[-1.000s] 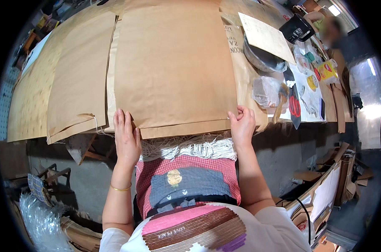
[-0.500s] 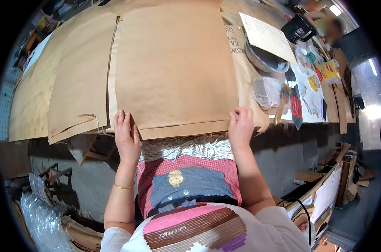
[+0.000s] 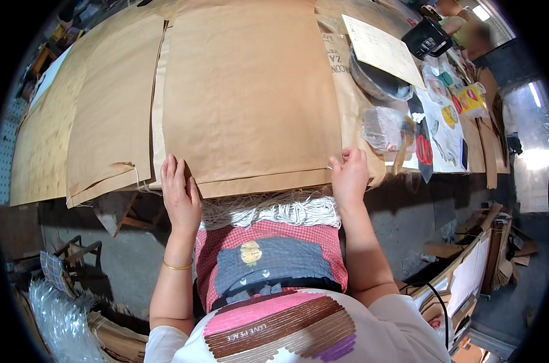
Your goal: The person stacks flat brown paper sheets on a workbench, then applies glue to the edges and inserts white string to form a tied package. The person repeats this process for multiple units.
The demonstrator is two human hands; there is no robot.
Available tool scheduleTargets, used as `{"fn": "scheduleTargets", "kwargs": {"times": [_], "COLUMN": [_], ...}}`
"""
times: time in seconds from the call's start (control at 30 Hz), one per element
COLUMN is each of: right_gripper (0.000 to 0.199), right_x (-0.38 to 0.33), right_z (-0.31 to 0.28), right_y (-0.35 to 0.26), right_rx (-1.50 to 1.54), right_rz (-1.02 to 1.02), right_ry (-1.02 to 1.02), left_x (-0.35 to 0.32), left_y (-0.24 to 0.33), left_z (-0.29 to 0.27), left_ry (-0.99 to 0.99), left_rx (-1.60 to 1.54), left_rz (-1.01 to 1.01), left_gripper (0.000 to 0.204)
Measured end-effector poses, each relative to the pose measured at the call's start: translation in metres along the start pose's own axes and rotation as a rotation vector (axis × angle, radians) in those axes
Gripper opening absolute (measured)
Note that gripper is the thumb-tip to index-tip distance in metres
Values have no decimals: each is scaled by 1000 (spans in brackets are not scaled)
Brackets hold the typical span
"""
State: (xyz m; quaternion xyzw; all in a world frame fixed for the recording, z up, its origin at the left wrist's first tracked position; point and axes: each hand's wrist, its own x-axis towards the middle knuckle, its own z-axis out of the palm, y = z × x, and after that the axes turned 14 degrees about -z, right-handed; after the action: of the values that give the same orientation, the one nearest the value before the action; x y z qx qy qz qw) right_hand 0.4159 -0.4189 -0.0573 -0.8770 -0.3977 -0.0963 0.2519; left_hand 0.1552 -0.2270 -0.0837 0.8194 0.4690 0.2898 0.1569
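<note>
A large brown paper sheet (image 3: 250, 97) with a folded strip along its near edge lies before me on the table. My left hand (image 3: 180, 196) rests at its near left corner, fingers stretched out and lying flat. At the near right corner my right hand (image 3: 350, 175) is closed in a pinch. A tiny pale tip shows at its fingertips, too small to name. Across my lap, just below the table edge, lies a bundle of white strings (image 3: 280, 212).
Another brown paper piece (image 3: 108, 115) with a string loop lies left. To the right are a basin (image 3: 380, 81) under a pale board (image 3: 383, 48), a plastic-wrapped bundle (image 3: 383, 128), red-handled scissors (image 3: 424, 148) and a black container (image 3: 427, 37). A person (image 3: 468, 30) is at far right.
My right hand has shifted slightly up and right beside the sheet's corner, still pinched. The left hand stays flat in place. The whole view has shifted a little.
</note>
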Motion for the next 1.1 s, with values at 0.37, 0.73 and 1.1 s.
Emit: {"fn": "scheduleTargets", "kwargs": {"times": [0.37, 0.73, 1.1], "right_gripper": [30, 32, 35], "right_x": [1, 25, 42], "right_z": [-72, 54, 149], "right_y": [11, -169, -320], "right_rx": [1282, 1283, 1025], "right_rz": [370, -67, 85], "right_ry": [-161, -484, -765], "left_x": [0, 29, 156], "left_y": [-15, -157, -331], "left_z": [-57, -168, -207], "left_ry": [-260, 416, 335], "left_rx": [-584, -104, 435], "left_rz": [-645, -282, -731], "left_gripper": [25, 26, 29]}}
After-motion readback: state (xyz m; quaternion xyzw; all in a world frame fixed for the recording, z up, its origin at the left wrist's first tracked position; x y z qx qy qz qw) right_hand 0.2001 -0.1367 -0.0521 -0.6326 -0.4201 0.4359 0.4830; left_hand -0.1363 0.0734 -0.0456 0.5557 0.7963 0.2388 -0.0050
